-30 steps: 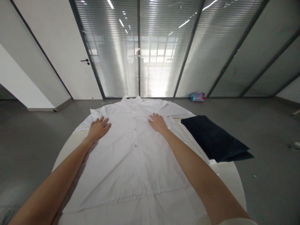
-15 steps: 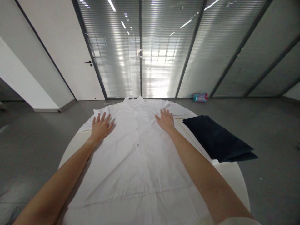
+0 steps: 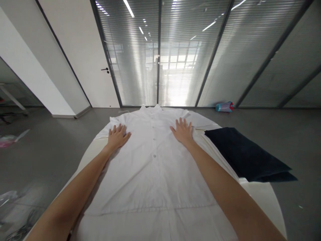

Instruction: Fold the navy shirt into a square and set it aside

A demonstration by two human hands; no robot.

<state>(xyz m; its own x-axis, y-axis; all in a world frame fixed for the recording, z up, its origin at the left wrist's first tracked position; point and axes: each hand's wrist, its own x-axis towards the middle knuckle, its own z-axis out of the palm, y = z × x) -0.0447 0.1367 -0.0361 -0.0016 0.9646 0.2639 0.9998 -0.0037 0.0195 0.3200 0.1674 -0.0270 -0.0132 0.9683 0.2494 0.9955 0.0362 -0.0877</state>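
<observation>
A white button-up shirt (image 3: 150, 174) lies spread out, front side up, on a round white table (image 3: 265, 197), its collar at the far edge. My left hand (image 3: 117, 136) rests flat on the shirt's left side near the sleeve, fingers spread. On the right part of the chest, my right hand (image 3: 182, 131) lies palm down with its fingers apart. Neither hand grips the cloth. Folded dark navy fabric (image 3: 247, 154) sits to the right of the shirt, reaching past the table's edge.
Beyond the table is a glass partition with blinds (image 3: 180, 80) and a white door (image 3: 97, 83). A blue and red cylindrical package (image 3: 224, 107) lies on the floor by the glass. Cables (image 3: 23, 227) and clear plastic (image 3: 8, 197) are on the floor at left.
The whole view has shifted, so everything appears a little further right. Both hands remain flat on the shirt in nearly the same places, with the right fingers slightly more spread.
</observation>
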